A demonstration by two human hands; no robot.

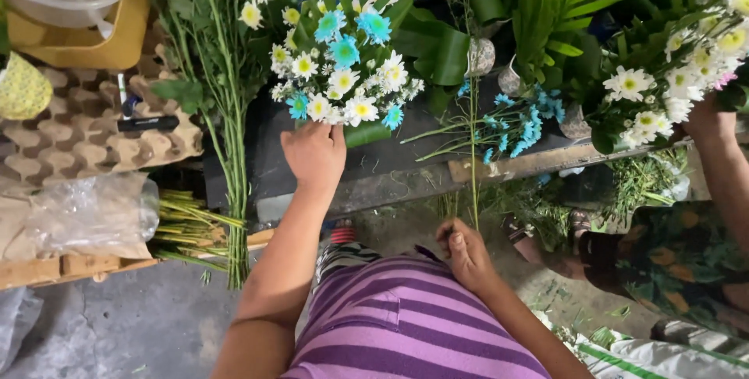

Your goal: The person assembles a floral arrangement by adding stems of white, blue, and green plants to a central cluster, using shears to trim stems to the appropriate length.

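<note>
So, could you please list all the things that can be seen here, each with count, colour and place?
bouquet: one, white, yellow and turquoise flowers, upper centre, held from below
thin stem: one, green, upright at centre
blue flower sprigs: a few, lying on the dark bench
second bouquet: one, white and yellow, upper right, held by another person's hand
loose stems: a bunch, green, left of centre
egg trays: stacked, brown, left
plastic bag: one, clear, lower left
yellow container: one, upper left
left hand: grips the bouquet
right hand: pinches the thin stem
</note>
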